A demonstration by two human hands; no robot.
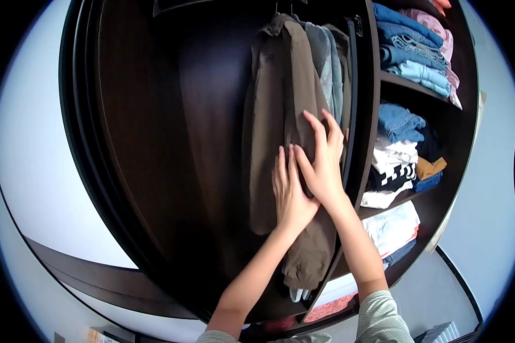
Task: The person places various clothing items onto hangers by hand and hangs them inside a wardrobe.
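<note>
A brown jacket (269, 188) hangs in the dark wardrobe, its long sleeve reaching down the front to a gathered cuff. My left hand (292, 191) lies flat against the sleeve, fingers stretched upward. Just to its right, my right hand (323, 160) rests on the same garment with fingers spread, its thumb side close to the left fingers. Neither hand grips anything. Behind the jacket hang light blue-grey shirts (326, 63), partly hidden by it.
Right of a dark upright panel (365, 114), shelves hold folded jeans (409, 34), a pile of mixed clothes (397, 151) and white folded clothes (392, 228). The wardrobe's dark back panel (206, 103) shows on the left, beside a white sliding door (40, 143).
</note>
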